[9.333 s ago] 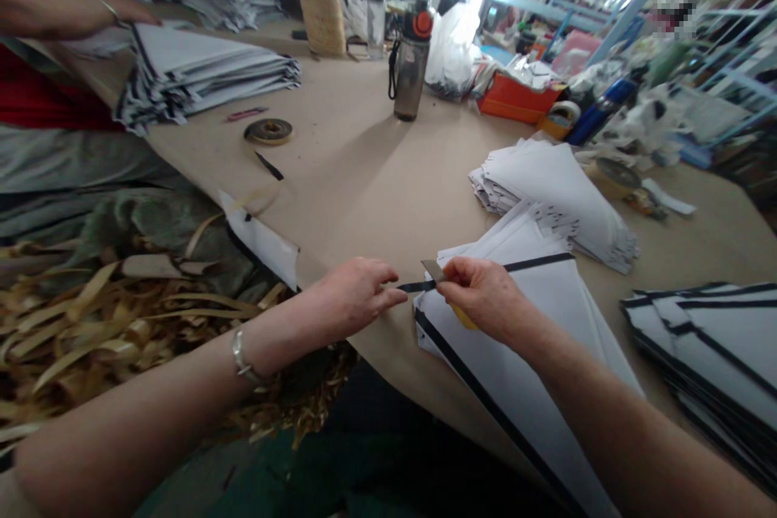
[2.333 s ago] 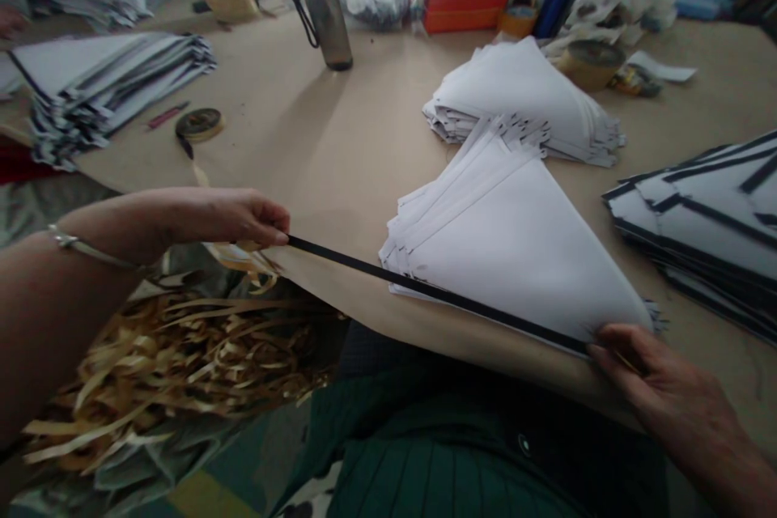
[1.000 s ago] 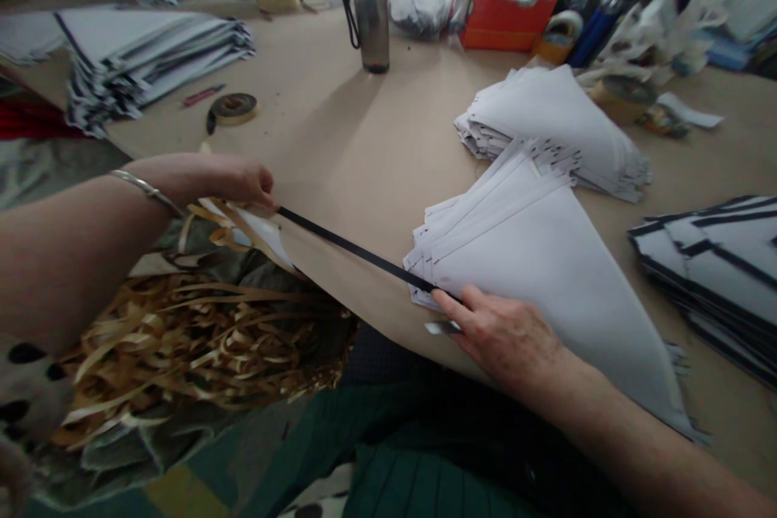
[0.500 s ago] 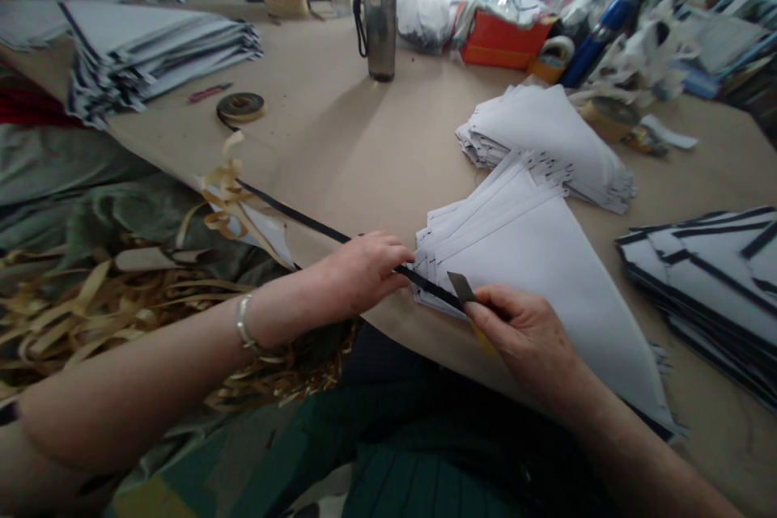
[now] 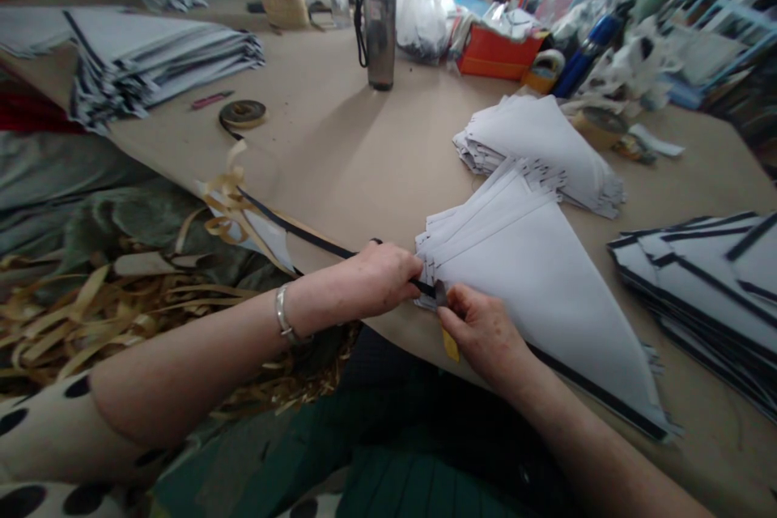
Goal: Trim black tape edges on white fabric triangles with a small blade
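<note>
My left hand [image 5: 385,279] is closed on a black adhesive tape strip [image 5: 316,239], near the left corner of a fanned stack of white triangular sheets [image 5: 522,259]. The strip runs back toward a tape roll [image 5: 243,113] lying flat on the table. My right hand [image 5: 486,328] pinches a small metal blade [image 5: 440,293], which meets the strip just right of my left fingertips. Below these fingers hangs a yellow piece [image 5: 450,346], perhaps part of the blade's wrapping. Black tape [image 5: 607,396] lines the near edge of the top sheet.
Another white sheet stack [image 5: 534,137] lies behind. Black-edged sheets are piled at right [image 5: 704,275] and far left [image 5: 170,57]. A water bottle [image 5: 380,24], an orange box [image 5: 498,53] and a pink pen-like tool [image 5: 211,100] are on the table. Peeled backing strips [image 5: 78,307] heap at left.
My right hand has moved left with the blade, close to my left fingers. The black tape now lies along the sheet's near edge, and the strip end at the blade is shorter.
</note>
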Available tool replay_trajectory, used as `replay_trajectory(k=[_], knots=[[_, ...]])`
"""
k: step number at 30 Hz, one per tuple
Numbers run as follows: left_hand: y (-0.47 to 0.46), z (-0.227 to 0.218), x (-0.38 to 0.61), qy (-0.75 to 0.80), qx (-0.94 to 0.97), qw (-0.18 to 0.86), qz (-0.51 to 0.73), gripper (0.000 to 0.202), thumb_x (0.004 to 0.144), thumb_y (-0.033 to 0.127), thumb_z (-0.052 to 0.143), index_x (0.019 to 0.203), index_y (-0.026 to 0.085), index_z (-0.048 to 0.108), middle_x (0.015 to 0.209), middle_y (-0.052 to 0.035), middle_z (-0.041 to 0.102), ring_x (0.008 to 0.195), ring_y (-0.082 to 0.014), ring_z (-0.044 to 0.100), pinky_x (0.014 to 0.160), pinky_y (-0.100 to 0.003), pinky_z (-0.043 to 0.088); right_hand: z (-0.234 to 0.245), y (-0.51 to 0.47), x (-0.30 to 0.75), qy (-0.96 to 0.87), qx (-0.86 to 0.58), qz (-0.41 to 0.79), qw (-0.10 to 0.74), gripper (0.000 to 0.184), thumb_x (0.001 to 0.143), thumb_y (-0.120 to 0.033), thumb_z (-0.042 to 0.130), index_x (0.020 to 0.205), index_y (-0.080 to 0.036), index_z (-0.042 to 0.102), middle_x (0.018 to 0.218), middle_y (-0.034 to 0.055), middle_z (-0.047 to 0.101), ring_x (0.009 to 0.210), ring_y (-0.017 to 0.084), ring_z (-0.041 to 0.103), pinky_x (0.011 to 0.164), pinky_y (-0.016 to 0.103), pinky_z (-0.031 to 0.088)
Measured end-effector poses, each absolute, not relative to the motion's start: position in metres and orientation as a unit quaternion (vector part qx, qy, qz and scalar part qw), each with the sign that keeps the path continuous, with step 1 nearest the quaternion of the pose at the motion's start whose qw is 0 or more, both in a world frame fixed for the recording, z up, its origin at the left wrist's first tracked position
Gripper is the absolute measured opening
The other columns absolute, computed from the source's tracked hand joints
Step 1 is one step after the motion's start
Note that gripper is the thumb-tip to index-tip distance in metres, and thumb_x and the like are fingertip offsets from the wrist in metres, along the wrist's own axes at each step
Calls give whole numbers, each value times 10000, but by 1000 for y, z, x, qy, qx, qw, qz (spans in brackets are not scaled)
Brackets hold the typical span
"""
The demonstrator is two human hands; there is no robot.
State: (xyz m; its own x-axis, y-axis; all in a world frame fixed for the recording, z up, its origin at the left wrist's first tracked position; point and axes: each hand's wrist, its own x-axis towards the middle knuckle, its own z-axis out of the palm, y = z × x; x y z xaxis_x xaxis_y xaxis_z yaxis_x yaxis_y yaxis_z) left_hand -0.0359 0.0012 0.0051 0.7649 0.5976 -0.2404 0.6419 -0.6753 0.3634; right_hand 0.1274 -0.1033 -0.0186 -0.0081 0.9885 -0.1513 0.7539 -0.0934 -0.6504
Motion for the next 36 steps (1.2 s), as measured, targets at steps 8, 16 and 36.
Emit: replay_trajectory(k=[8, 16, 36], knots=[[-24, 17, -25, 292, 876, 383, -10, 165, 789, 180, 505, 669, 164, 617, 590, 13, 568, 575, -113, 485, 524, -196, 341, -19, -100, 119, -663, -699, 236, 128, 121, 787, -154, 478, 797, -182, 595, 707, 45, 647, 641, 158, 556, 554, 255, 278], [-28, 33, -32, 404, 739, 527, 113, 181, 745, 320, 551, 658, 163, 576, 533, 40, 420, 521, -102, 382, 472, -201, 284, 9, -119, 149, -566, -648, 403, 310, 161, 852, -271, 461, 756, -179, 552, 702, 10, 608, 666, 134, 551, 598, 233, 386], [-41, 34, 53, 399, 605, 665, 179, 172, 690, 311, 606, 648, 183, 499, 552, 23, 606, 486, -93, 480, 479, -198, 337, 38, -96, 233, -438, -632, 501, 397, 355, 738, -453, 660, 922, -151, 638, 513, -83, 343, 446, 52, 263, 442, 218, 211]])
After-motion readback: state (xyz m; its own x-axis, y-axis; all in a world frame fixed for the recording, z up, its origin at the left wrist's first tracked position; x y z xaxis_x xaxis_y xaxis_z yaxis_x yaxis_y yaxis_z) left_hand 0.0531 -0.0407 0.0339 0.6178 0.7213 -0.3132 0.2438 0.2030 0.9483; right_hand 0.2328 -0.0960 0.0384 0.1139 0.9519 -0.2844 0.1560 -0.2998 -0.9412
